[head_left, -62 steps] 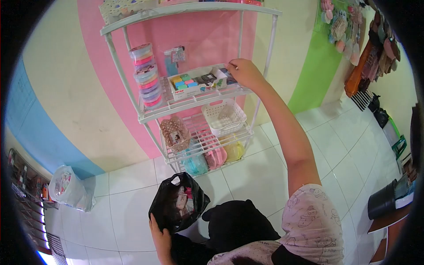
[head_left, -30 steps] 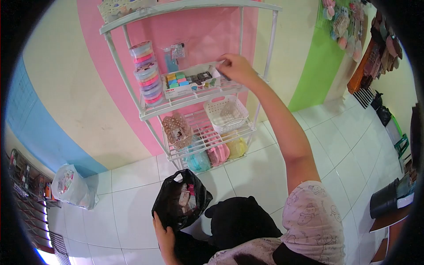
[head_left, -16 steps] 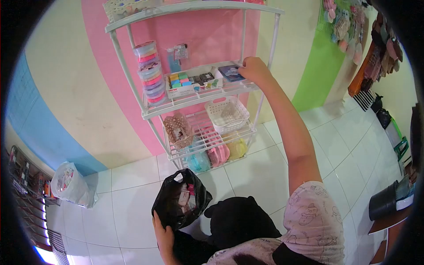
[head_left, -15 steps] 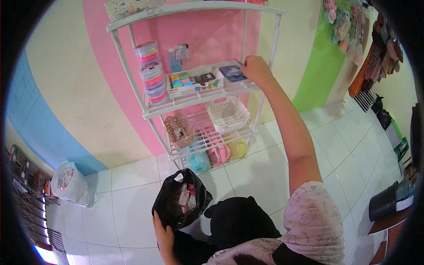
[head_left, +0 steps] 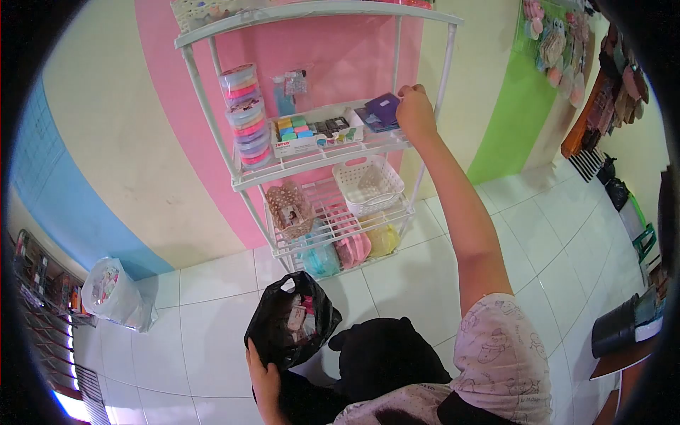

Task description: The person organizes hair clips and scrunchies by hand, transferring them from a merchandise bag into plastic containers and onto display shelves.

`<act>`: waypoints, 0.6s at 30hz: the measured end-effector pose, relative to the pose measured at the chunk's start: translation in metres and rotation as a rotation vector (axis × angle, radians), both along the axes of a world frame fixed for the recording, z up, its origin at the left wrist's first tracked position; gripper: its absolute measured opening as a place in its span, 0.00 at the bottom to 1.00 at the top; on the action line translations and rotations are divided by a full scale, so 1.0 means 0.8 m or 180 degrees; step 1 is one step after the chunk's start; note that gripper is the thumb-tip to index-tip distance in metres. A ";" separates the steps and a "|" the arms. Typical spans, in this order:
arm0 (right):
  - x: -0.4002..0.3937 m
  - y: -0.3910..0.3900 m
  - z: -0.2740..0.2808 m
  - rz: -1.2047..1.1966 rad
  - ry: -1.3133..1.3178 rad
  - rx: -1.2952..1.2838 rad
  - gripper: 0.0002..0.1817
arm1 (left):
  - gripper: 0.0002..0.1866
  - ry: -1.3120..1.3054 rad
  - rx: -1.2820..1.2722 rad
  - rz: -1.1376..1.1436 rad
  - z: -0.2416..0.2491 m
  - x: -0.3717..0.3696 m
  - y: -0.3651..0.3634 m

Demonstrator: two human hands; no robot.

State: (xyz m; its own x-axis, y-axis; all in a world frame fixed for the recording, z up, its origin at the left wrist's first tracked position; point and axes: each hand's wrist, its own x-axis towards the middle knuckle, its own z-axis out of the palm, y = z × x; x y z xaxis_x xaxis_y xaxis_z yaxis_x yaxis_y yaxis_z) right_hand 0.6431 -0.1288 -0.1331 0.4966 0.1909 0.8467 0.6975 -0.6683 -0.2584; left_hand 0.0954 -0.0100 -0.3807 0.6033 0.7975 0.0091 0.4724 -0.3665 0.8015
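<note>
My right hand (head_left: 416, 113) is at the right end of the white rack's middle shelf, pinching a thin purple packet (head_left: 383, 109) by its edge. The packet is tilted above other dark blue flat packets (head_left: 380, 127) lying on the shelf. Beside them stands a white box (head_left: 297, 146) with colourful and black small blocks in it. Low in front of me, my left hand (head_left: 265, 375) grips the near left side of an open black plastic bag (head_left: 327, 315). Pink and white small packages (head_left: 297, 316) lie inside the bag.
The white rack (head_left: 210, 117) also bears stacked round tubs (head_left: 248, 117), a brown basket (head_left: 289, 210) and a white basket (head_left: 368, 185). Teal, pink and yellow bundles sit at its bottom. A filled white bag (head_left: 117, 297) stands on the tiled floor at left.
The purple packet in my right hand has turned from edge-on to showing its flat face, and that hand has shifted slightly. My left hand has stayed at the black bag.
</note>
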 end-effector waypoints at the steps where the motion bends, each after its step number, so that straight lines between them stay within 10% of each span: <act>1: 0.005 -0.002 -0.008 -0.0050 -0.0275 -0.0097 0.11 | 0.44 0.0028 -0.0017 0.0022 0.001 0.000 -0.001; 8: -0.038 -0.012 0.015 0.0393 0.1266 -0.0697 0.26 | 0.44 0.0055 -0.0060 0.0057 0.005 0.001 -0.002; 18: -0.015 -0.006 -0.003 -0.0132 0.1079 -0.0927 0.25 | 0.43 0.0016 0.0001 0.0007 0.010 0.007 0.000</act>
